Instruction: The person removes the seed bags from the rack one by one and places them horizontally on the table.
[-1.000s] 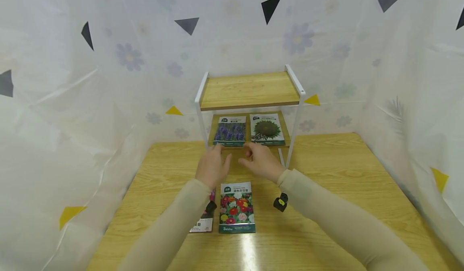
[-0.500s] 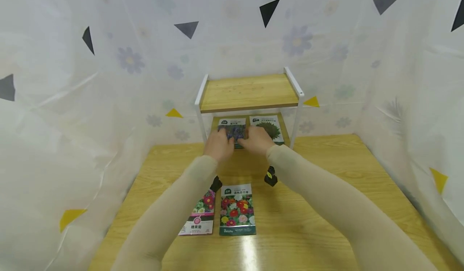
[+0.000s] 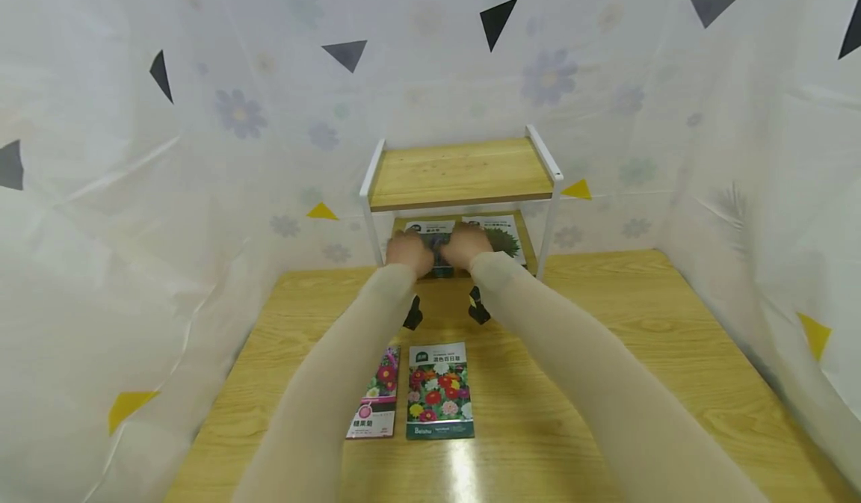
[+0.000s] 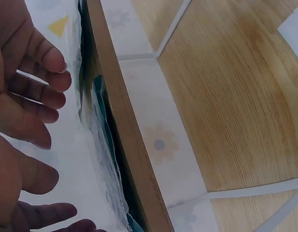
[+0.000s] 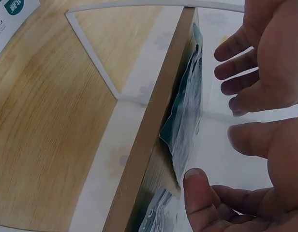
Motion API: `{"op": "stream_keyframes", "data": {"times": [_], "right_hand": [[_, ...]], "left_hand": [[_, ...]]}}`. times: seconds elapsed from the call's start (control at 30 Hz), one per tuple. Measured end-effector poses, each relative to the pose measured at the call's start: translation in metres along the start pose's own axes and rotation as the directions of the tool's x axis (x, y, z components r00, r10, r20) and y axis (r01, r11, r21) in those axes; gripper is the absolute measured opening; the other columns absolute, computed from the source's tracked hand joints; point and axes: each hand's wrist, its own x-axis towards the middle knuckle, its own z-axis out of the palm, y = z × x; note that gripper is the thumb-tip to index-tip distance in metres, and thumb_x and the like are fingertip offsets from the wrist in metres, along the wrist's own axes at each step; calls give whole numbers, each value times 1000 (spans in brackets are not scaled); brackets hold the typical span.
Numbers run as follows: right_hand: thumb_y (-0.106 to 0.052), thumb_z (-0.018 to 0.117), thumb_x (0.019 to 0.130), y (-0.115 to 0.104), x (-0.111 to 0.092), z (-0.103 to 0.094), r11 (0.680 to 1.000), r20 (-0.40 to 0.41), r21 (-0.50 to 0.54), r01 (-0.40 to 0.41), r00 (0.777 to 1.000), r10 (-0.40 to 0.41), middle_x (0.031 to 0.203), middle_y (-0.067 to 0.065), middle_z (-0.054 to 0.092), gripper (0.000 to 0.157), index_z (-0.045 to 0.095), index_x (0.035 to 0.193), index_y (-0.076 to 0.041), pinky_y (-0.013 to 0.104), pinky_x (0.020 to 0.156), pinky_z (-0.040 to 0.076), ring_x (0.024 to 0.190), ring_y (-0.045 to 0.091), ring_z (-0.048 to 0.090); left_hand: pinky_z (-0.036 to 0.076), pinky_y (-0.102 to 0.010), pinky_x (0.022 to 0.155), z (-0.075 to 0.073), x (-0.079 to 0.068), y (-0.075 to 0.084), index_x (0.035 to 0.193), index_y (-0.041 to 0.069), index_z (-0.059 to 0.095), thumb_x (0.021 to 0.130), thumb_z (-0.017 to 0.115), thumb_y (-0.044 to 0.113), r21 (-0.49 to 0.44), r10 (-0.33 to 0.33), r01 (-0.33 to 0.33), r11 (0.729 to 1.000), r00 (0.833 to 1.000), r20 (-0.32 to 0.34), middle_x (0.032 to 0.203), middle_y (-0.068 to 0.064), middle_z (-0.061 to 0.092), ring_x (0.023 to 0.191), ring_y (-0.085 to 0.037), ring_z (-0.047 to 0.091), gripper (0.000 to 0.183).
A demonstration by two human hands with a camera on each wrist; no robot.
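My left hand (image 3: 410,253) and right hand (image 3: 467,244) are held close together over the lower shelf, above the purple-flower seed packet (image 3: 440,264). In the left wrist view, the fingers of the left hand (image 4: 35,193) are loosely bent with nothing between them. The right wrist view shows the right hand (image 5: 231,198) with bent fingers, its index fingertip near the packet; contact is unclear. A sunflower seed packet (image 3: 507,240) lies to the right on the same shelf, partly covered by my right hand.
The small white-framed rack has a wooden top board (image 3: 460,170) above the hands. On the table (image 3: 605,338) in front lie a zinnia seed packet (image 3: 440,398) and a pink-banded seed packet (image 3: 377,409), the latter partly behind my left sleeve (image 3: 336,368).
Both hands have moved forward, from in front of the lower shelf to over the purple-flower packet, and have come nearer each other. The packets on the table have stayed put.
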Motion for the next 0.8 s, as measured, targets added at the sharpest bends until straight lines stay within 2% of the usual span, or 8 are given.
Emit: {"op": "stream_keyframes", "data": {"times": [0.1, 0.2, 0.37, 0.5, 0.63, 0.8], "right_hand": [[-23, 47, 85, -3, 6, 4, 1000, 8, -10, -15, 1000, 15, 132, 17, 44, 55, 41, 133, 3, 40, 76, 42, 99, 30, 50], [-19, 47, 83, -8, 8, 6, 999, 18, -18, -43, 999, 43, 129, 15, 46, 51, 44, 131, 0, 39, 70, 41, 92, 28, 50], [-20, 47, 86, -13, 11, 8, 995, 34, -53, -89, 995, 91, 129, 13, 46, 46, 48, 129, -4, 40, 72, 44, 97, 28, 51], [-23, 46, 88, -13, 16, 13, 990, 22, -124, -72, 997, 75, 125, 12, 50, 42, 52, 124, -4, 38, 77, 44, 102, 26, 52], [-21, 47, 88, -14, 22, 17, 985, 13, -163, -50, 999, 53, 116, 10, 55, 33, 58, 114, -5, 36, 74, 44, 97, 24, 53], [-18, 51, 87, -17, 31, 23, 981, 21, -187, -49, 998, 54, 119, 10, 55, 34, 57, 118, -6, 36, 73, 47, 98, 24, 55]], "left_hand": [[34, -44, 96, 2, 7, 0, 123, -7, 47, 87, 49, 23, 35, -49, 48, 998, 999, 22, 117, -19, 50, 110, -33, 44, 47], [35, -44, 94, 2, 12, 1, 122, -4, 50, 87, 50, 24, 54, -95, 93, 994, 995, 35, 118, -19, 49, 109, -33, 44, 44], [32, -45, 97, 1, 14, 4, 122, -1, 53, 89, 50, 24, 106, -134, 127, 986, 988, 71, 121, -17, 51, 114, -32, 42, 41], [33, -47, 95, 3, 16, 5, 120, 2, 56, 89, 51, 25, 162, -161, 143, 976, 982, 104, 120, -15, 53, 113, -32, 44, 39], [38, -45, 87, 6, 19, 4, 116, 4, 58, 85, 56, 23, 166, -216, 198, 966, 971, 99, 111, -15, 55, 103, -31, 47, 36], [38, -41, 81, 9, 24, 0, 117, 2, 56, 81, 60, 23, 200, -257, 235, 951, 962, 89, 103, -14, 54, 95, -27, 46, 42]]}}
